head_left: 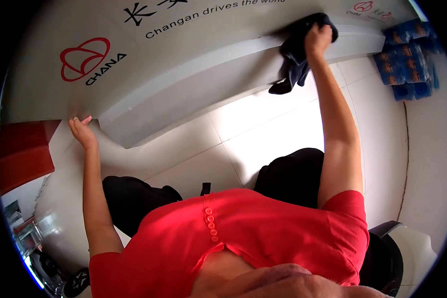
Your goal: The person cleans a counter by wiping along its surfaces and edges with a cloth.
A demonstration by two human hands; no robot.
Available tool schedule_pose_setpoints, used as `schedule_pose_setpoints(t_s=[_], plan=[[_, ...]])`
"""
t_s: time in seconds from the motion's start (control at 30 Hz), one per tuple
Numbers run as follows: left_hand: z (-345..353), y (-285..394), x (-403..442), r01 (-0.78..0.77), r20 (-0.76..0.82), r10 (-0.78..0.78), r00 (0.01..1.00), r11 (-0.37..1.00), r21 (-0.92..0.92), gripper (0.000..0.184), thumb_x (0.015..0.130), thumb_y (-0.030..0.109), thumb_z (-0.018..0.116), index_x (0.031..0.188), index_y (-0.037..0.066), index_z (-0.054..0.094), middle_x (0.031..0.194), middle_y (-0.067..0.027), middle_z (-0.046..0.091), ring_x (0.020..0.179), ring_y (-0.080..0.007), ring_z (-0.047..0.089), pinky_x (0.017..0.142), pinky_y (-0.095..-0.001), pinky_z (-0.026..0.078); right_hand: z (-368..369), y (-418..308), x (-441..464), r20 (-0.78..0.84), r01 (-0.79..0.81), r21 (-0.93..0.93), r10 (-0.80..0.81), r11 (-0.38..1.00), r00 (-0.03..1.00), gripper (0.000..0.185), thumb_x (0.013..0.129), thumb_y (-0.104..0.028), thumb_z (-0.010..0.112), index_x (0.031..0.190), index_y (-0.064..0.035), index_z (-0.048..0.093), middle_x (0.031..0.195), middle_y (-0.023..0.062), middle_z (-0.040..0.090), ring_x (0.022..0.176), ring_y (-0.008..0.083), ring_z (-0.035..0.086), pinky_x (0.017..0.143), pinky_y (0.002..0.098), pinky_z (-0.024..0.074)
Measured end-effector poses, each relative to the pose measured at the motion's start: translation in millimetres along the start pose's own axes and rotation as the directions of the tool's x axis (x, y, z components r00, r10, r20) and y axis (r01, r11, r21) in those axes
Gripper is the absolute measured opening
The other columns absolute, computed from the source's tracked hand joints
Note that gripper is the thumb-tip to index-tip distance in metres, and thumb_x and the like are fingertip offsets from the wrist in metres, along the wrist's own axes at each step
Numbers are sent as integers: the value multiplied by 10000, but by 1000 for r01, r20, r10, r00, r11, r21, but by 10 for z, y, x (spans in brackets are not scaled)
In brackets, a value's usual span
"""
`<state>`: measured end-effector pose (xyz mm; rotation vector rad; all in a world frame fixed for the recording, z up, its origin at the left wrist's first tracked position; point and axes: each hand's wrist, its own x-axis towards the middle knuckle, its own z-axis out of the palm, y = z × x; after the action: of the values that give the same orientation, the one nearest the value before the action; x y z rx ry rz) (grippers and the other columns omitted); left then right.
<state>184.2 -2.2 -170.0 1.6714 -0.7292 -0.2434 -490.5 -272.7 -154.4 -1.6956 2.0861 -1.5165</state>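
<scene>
A dark cloth is bunched under my right hand, whose fingers are closed on it. The cloth lies against the upper ledge of a grey panel, and its loose end hangs down over the panel's edge. The panel carries a red logo and black lettering. At the panel's lower left corner, my left hand touches the edge with its fingers apart and holds nothing.
Blue wrapped packs are stacked against the wall at the upper right. A dark red object stands at the left. Pale floor tiles lie below the panel. A white and black bin-like object is at the lower right.
</scene>
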Motion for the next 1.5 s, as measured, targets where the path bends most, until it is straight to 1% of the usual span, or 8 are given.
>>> schedule_pose_setpoints(t_s=[0.2, 0.33, 0.43, 0.8, 0.93, 1.07, 1.3, 1.5], plan=[[47, 32, -48, 2, -35, -2, 999, 1000, 0, 319, 986, 233, 384, 1130, -28, 496, 1069, -168, 609, 832, -259, 677, 915, -334, 456, 299, -354, -522, -44, 241, 43, -239, 970, 970, 276, 871, -42, 549, 1102, 94, 485, 1104, 345, 470, 1099, 515, 422, 986, 529, 344], [34, 34, -42, 9, -42, -7, 999, 999, 52, 321, 983, 236, 380, 1129, -24, 499, 1055, -170, 618, 840, -252, 671, 905, -335, 453, 53, -341, 11, 56, -106, 4, 106, 994, 993, 195, 861, -21, 533, 1018, 94, 549, 1093, 354, 480, 978, 493, 500, 872, 507, 411], [97, 76, -72, -24, -54, 28, 998, 997, 71, 322, 985, 239, 374, 1118, -26, 498, 1056, -174, 621, 840, -244, 665, 907, -335, 443, 260, -722, -398, -196, 341, -44, -343, 939, 919, 246, 896, -106, 575, 1012, 107, 532, 1083, 354, 458, 1033, 492, 450, 954, 524, 352], [-1, -144, 26, -37, -55, 42, 998, 995, 92, 345, 1001, 257, 379, 1177, -18, 491, 927, -147, 652, 803, -231, 652, 870, -327, 471, 107, -1436, -703, -170, 608, 83, -590, 790, 790, 444, 855, 32, 552, 1285, 68, 446, 1217, 329, 415, 1130, 462, 399, 1043, 482, 307], [-19, -101, -56, -18, -45, 19, 999, 999, 27, 327, 1004, 266, 382, 1145, -8, 493, 845, -138, 655, 803, -229, 648, 871, -317, 464, 10, -1074, -196, -164, 222, 115, -202, 968, 966, 341, 847, 50, 557, 1186, 67, 516, 1120, 277, 459, 1082, 452, 437, 1004, 475, 339], [-3, -135, 39, -41, -2, 41, 999, 997, 63, 305, 1003, 265, 389, 1097, -5, 496, 1010, -132, 605, 810, -228, 653, 855, -326, 451, -85, -1421, -318, -210, 662, -29, -652, 749, 729, 428, 809, 51, 535, 1229, 116, 488, 1106, 315, 445, 1088, 473, 431, 978, 488, 345], [-28, -74, -46, -11, 29, 12, 1000, 1000, -23, 296, 1011, 243, 384, 1093, -17, 498, 1066, -135, 578, 814, -232, 659, 853, -331, 477, -240, -914, 921, -452, 204, -73, -215, 976, 865, 217, 863, -72, 565, 934, 132, 540, 1083, 356, 461, 1001, 483, 474, 957, 484, 373], [-1, -104, -23, -8, 24, 8, 1000, 999, -37, 318, 1011, 236, 387, 1167, -20, 495, 1100, -140, 578, 812, -235, 649, 848, -330, 483, -385, -993, 1045, -429, 498, -194, -530, 845, 732, 233, 836, -64, 551, 960, 133, 540, 1047, 360, 484, 980, 487, 477, 913, 522, 383]])
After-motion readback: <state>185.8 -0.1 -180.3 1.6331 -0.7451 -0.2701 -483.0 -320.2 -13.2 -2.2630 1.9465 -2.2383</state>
